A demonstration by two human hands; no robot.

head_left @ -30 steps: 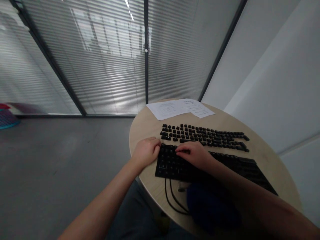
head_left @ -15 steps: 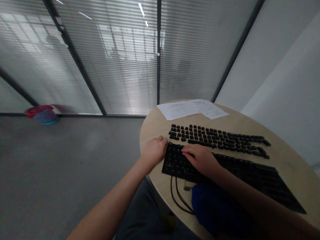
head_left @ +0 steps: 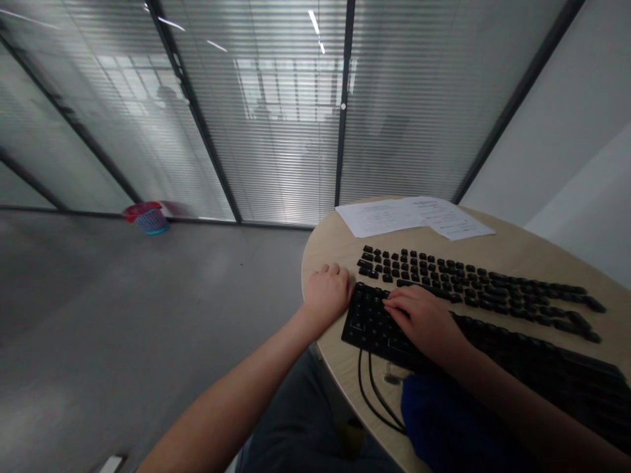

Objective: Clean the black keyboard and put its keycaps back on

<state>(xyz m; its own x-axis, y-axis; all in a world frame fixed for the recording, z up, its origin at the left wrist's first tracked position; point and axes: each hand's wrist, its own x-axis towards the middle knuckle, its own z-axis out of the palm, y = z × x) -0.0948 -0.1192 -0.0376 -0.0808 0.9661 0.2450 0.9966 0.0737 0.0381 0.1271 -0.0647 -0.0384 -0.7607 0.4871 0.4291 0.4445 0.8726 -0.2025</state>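
Observation:
A black keyboard (head_left: 367, 322) lies on the round wooden table (head_left: 330, 236). My left hand (head_left: 328, 289) is curled at its upper left corner, knuckles up and against its edge. Over the left part of the keyboard, my right hand (head_left: 419, 315) has thumb and fingers pinched together near the top row. Whatever those fingertips hold is too small and hidden to make out. Beyond the keyboard, loose black keycaps (head_left: 426, 269) lie in rows like a keyboard layout, with a long spacebar keycap among them. My right forearm covers part of the keyboard.
Printed paper sheets (head_left: 389, 218) lie at the table's far side. A black cable (head_left: 367, 391) loops below the keyboard beside a blue cloth-like item (head_left: 428, 420). On the floor by the glass partition stands a red and blue basket (head_left: 150, 220).
The camera view has swung left, so everything appears shifted to the right. Both hands stay at nearly the same places on the keyboard; the right fingers have moved only slightly.

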